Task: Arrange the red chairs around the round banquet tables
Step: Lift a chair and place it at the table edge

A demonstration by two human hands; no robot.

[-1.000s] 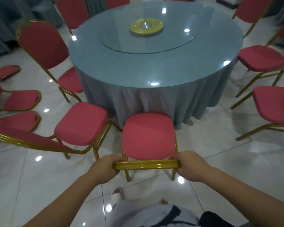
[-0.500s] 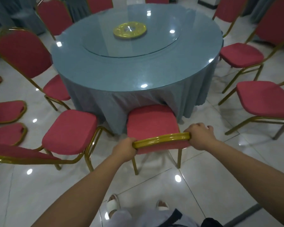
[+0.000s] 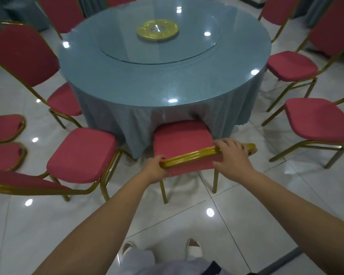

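Banquet hall: draped round table point(image 3: 167, 84), red chairs point(image 3: 81, 155), tiled floor point(image 3: 246, 225).

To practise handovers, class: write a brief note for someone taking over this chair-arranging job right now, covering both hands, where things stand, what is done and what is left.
Left hand grips the left end of the chair's gold top rail; right hand grips it nearer the right end.
The held chair faces the round table, seat front pressed into the tablecloth.
Done: this chair looks placed; the left neighbour chair sits close to the table.
Left: let go; the near right chair and far right chair stand apart from the table and probably need pushing in; spare chairs wait at far left.
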